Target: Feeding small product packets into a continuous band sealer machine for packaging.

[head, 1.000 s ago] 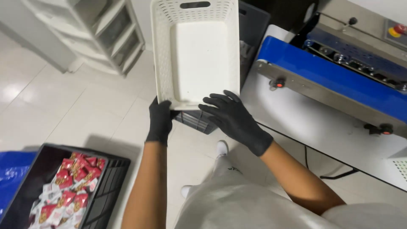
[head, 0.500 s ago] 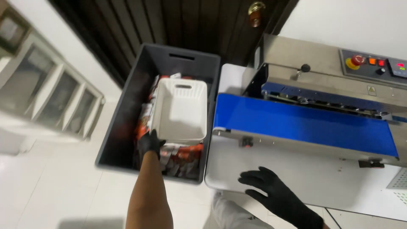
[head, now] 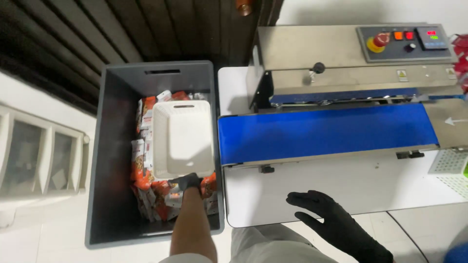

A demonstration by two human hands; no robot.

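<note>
In the grey crate (head: 117, 160), left hand (head: 186, 181) grips white basket (head: 183, 139).

Pale tiled floor (head: 44, 234) under me carried grey crate (head: 112, 146), crate pressed against side of white table (head: 341, 190). Red and orange packets (head: 146, 190) lay piled in crate bottom; white basket (head: 183, 139) sat on them, my left hand (head: 186, 181) at its near rim. Table carried steel sealing machine (head: 341, 53) with blue conveyor belt (head: 326, 131). White perforated basket (head: 451, 170) stood at table's right end.
</note>
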